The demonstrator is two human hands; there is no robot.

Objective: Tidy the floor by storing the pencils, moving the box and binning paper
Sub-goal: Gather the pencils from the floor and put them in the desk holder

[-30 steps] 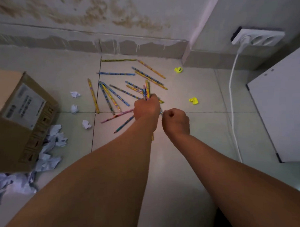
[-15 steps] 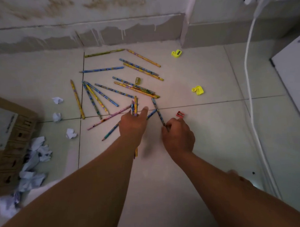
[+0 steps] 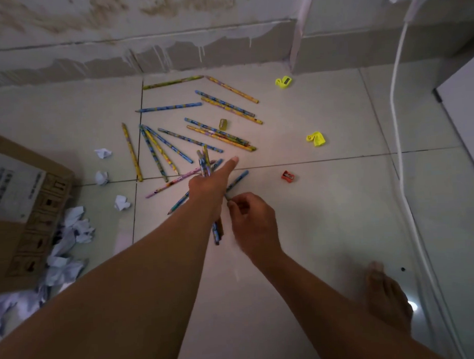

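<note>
The left hand (image 3: 206, 187) grips a small bundle of slim printed wooden pencils (image 3: 206, 164) (forefinger straight, pointing forward). The right hand (image 3: 252, 219) pinches one blue pencil (image 3: 237, 180) lying on the glossy floor tile (image 3: 326, 216). Beyond, about fifteen loose pencils (image 3: 215, 131) fan out; three crumpled paper balls (image 3: 103, 153) and a corrugated cardboard box (image 3: 30, 210) sit left.

Blue, yellow and pink patterned wooden pencils (image 3: 201, 110) lie on the pale grey tiled floor (image 3: 326, 216). Nearby are neon-yellow plastic sharpeners (image 3: 283, 82), a red plastic sharpener (image 3: 288, 176), white crumpled paper balls (image 3: 103, 153) and a brown cardboard box (image 3: 30, 229) with black printed symbols.
</note>
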